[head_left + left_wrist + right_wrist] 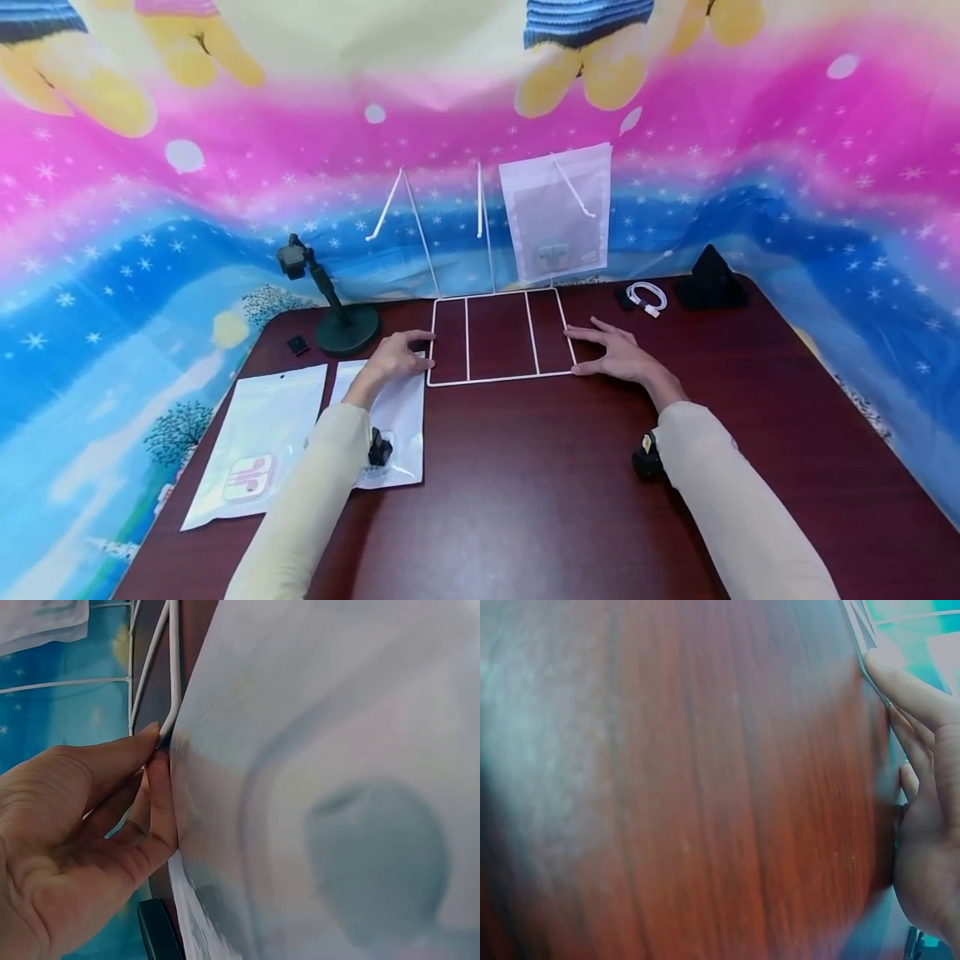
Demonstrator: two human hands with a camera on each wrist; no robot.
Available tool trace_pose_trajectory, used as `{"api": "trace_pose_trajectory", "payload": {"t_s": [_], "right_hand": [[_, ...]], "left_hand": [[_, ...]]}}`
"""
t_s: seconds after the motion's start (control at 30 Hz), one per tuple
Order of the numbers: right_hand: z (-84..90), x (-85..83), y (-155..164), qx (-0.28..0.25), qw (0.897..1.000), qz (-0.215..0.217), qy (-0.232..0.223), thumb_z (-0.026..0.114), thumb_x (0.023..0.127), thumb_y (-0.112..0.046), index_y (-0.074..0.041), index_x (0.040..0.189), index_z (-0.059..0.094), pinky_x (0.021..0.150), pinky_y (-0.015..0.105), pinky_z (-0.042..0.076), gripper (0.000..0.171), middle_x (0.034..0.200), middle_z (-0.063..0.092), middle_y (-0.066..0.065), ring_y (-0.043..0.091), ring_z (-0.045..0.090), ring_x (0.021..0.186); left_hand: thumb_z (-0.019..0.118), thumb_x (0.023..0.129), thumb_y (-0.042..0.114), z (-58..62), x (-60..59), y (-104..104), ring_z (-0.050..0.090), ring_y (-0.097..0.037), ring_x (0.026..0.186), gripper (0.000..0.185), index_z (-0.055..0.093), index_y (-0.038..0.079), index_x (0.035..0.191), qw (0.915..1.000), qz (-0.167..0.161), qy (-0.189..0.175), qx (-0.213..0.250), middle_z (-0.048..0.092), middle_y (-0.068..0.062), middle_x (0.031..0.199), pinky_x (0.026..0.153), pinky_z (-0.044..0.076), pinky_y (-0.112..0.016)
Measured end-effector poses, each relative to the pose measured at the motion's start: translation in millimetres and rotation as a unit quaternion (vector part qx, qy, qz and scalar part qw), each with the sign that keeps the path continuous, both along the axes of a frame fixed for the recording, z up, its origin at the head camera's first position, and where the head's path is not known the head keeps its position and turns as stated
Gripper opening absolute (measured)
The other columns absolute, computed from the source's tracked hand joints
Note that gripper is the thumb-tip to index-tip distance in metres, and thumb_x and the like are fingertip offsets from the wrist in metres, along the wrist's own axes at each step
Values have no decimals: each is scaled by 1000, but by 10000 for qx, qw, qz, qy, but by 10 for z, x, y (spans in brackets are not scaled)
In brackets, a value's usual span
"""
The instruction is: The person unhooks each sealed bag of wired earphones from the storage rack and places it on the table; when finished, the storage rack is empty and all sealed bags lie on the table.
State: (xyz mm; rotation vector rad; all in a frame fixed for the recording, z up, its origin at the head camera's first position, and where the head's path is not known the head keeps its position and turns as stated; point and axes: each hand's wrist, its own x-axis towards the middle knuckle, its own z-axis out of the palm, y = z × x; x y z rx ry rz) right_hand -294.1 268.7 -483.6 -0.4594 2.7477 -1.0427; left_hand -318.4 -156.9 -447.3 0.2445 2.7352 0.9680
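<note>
Both hands, left hand (396,358) and right hand (615,354), rest open-fingered against the white wire rack (498,346) at centre frame; uneven pushing could skew it.

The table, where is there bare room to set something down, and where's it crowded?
Bare wood spans the table between the two sleeves, in front of the white wire rack, and along the right edge. Crowded: the front left with two white pouches, the back left with the black stand, the back right with the white cable.

white wire rack (498,379), dark red-brown table (525,483)
</note>
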Motion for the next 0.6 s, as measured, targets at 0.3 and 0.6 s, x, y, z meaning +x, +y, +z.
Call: {"api": "trace_pose_trajectory", "payload": {"t_s": [0.3,0.6], "right_hand": [[243,-97,120,-826,9953,-343,-369,72,99,-34,-18,158,46,121,63,26,67,165,35,18,42,28,153],[979,-316,168,-2095,9522,-2032,903,72,100,-27,-11,154,50,114,51,42,60,148,58,15,33,51,139]], "left_hand": [[77,94,13,-13,-5,1,71,-20,85,55,61,13,146,9997,175,-116,115,65,-22,132,85,61,-35],[76,95,12,-12,39,51,68,-23,93,54,61,16,146,9992,371,-109,124,58,-21,143,87,60,-35]]}}
